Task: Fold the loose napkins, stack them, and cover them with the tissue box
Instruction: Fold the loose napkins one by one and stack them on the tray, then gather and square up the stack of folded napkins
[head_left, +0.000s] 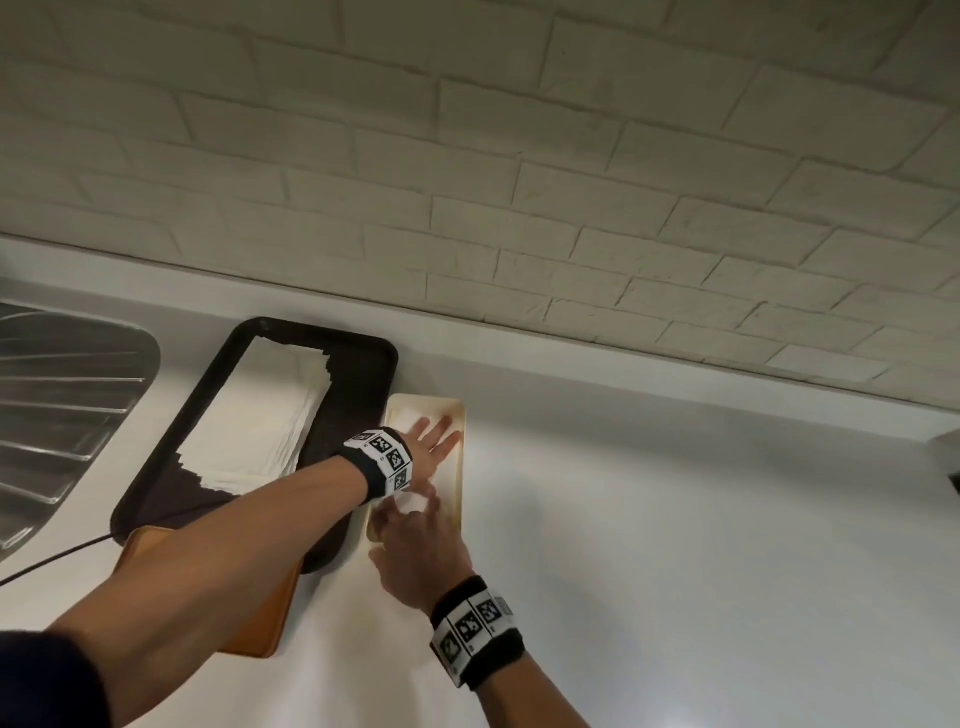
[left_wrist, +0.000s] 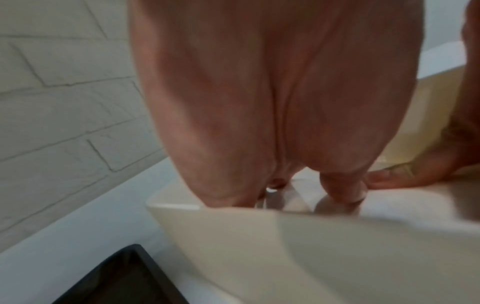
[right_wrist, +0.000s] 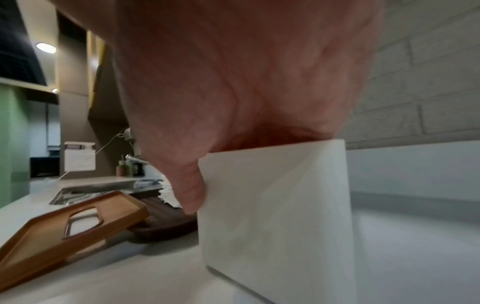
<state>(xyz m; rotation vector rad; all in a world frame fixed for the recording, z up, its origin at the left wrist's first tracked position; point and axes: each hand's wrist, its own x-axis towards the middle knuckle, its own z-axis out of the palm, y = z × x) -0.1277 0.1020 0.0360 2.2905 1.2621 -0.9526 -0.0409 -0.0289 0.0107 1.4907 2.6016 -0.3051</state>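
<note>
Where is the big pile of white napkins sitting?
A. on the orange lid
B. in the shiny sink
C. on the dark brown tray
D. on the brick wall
C: the pile of white napkins lies spread on the dark brown tray, to the left of both hands at the cream box.

Left hand (head_left: 431, 448) flat — fingers (head_left: 441, 430) spread, right hand (head_left: 422, 553) pinching

Stood under a white-painted brick wall (head_left: 519, 156) filling the upper frame of the head view: a pale, smooth counter (head_left: 701, 519). At left edge, a ribbed steel sink drainboard (head_left: 57, 415). In the right wrist view, upper left, lit ceiling spotlights (right_wrist: 45, 47) over brown cabinet panels (right_wrist: 75, 107); far left, a green wall (right_wrist: 10, 144).
</note>
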